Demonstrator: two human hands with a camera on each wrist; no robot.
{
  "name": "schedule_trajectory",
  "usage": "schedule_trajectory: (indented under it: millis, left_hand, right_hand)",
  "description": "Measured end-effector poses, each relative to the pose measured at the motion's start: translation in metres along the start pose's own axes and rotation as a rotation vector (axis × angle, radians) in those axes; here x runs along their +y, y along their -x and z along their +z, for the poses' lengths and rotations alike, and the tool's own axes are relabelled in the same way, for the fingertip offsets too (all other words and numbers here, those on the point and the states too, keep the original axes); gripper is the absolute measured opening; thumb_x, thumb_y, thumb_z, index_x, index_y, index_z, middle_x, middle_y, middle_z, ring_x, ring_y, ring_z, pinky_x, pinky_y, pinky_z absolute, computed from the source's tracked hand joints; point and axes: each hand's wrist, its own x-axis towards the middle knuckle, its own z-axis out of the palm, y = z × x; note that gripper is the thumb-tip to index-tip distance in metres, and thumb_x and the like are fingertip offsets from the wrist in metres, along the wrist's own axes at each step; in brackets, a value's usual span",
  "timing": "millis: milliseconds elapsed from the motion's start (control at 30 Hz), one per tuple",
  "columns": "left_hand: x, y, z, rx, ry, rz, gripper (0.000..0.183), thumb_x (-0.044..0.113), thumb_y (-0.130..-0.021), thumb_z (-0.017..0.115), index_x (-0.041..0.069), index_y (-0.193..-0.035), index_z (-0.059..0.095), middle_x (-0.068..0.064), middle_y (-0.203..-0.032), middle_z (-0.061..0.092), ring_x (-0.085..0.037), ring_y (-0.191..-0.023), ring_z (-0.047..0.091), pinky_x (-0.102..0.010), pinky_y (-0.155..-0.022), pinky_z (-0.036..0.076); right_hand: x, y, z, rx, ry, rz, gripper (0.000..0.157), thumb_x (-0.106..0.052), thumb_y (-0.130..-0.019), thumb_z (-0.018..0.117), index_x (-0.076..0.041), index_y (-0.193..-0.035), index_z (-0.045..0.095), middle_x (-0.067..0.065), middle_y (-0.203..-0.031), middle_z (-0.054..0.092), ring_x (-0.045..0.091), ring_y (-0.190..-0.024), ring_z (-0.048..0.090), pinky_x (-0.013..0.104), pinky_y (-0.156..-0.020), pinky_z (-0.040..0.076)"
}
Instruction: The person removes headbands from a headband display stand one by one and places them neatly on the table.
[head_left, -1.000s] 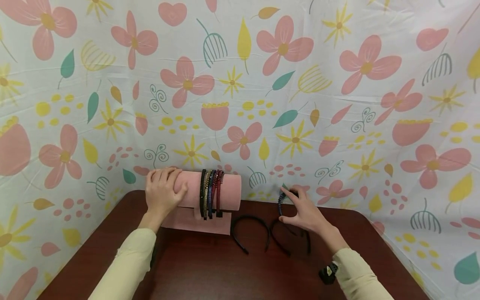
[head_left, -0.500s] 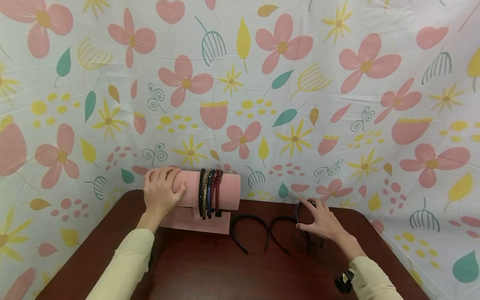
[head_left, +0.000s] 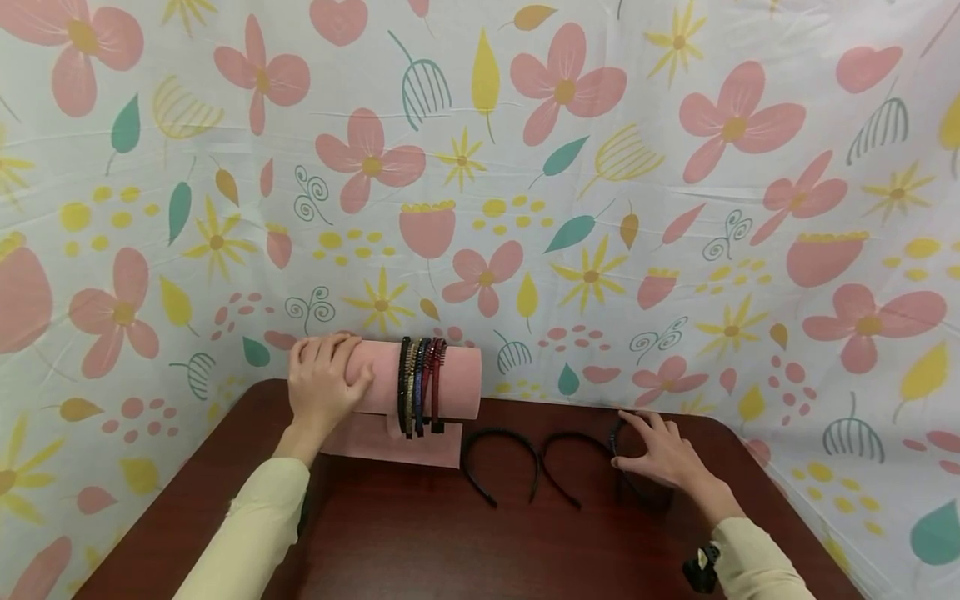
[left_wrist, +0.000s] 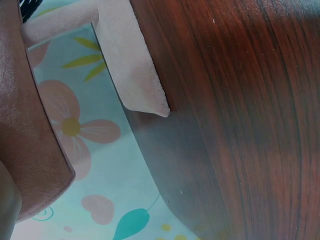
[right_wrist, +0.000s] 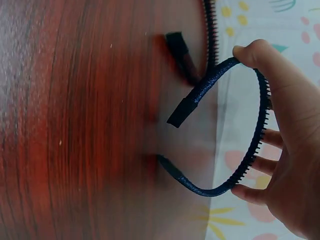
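My left hand [head_left: 322,379] holds the left end of a pink padded headband stand [head_left: 461,383], fingers over the top and thumb along the front. Around its roll hang several headbands [head_left: 408,392] in black, gold, blue and red. At the right, my right hand [head_left: 666,450] grips a dark blue toothed headband [right_wrist: 212,82] between thumb and fingers. Its two ends point down at the table in the right wrist view. Two dark headbands lie on the table between the stand and this hand, a left one [head_left: 468,477] and a middle one [head_left: 551,475].
The dark red-brown wooden table [head_left: 450,550] has rounded back corners. Right behind it hangs a floral cloth [head_left: 480,208], which also runs along both sides. A small black device [head_left: 701,569] sits at the right sleeve's cuff.
My right hand has carried the blue headband to the right and down toward the table, beyond the middle headband. The left hand keeps its place on the stand.
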Motion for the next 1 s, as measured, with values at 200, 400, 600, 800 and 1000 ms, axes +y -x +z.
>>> schedule_trajectory:
  millis: [200,400,600,800,1000]
  left_hand:
    - [-0.001,0.001,0.000,0.006,0.013,-0.002,0.052,0.052,-0.084,0.051,0.011,-0.108,0.074,-0.012,-0.108,0.072,-0.036,-0.103,0.063,-0.057,-0.101,0.041]
    - [-0.001,0.001,0.002,0.015,-0.008,0.010,0.053,0.053,-0.085,0.049,0.012,-0.108,0.074,-0.011,-0.108,0.072,-0.035,-0.103,0.064,-0.056,-0.101,0.042]
    - [-0.001,-0.001,0.004,0.029,-0.011,0.017,0.053,0.053,-0.085,0.049,0.012,-0.108,0.075,-0.010,-0.108,0.072,-0.035,-0.102,0.064,-0.057,-0.099,0.043]
    - [-0.001,-0.002,0.004,0.027,-0.009,0.016,0.053,0.053,-0.084,0.050,0.012,-0.107,0.075,-0.010,-0.107,0.072,-0.035,-0.102,0.064,-0.057,-0.098,0.044]
    - [-0.002,0.000,0.002,0.005,-0.009,0.007,0.053,0.053,-0.084,0.050,0.013,-0.108,0.075,-0.010,-0.108,0.072,-0.035,-0.103,0.064,-0.057,-0.100,0.043]
  right_hand:
    - [0.007,0.001,0.004,-0.022,0.024,0.022,0.089,-0.059,-0.079,0.072,-0.011,-0.148,0.044,0.029,-0.145,0.040,0.057,-0.123,0.041,0.076,-0.082,0.039]
    - [0.015,0.001,0.008,-0.056,0.023,0.041,0.087,-0.059,-0.079,0.071,-0.009,-0.146,0.047,0.030,-0.143,0.042,0.059,-0.120,0.043,0.076,-0.080,0.039]
    - [0.020,0.000,0.009,-0.110,0.009,0.057,0.085,-0.059,-0.081,0.069,-0.007,-0.145,0.047,0.031,-0.143,0.042,0.060,-0.119,0.043,0.075,-0.079,0.039]
    - [0.024,0.001,0.011,-0.150,-0.013,0.072,0.084,-0.061,-0.083,0.065,-0.006,-0.145,0.048,0.032,-0.143,0.042,0.061,-0.120,0.042,0.077,-0.078,0.038]
    - [0.027,0.001,0.011,-0.163,-0.031,0.075,0.082,-0.059,-0.085,0.064,-0.005,-0.144,0.048,0.033,-0.144,0.041,0.063,-0.121,0.040,0.080,-0.080,0.034]
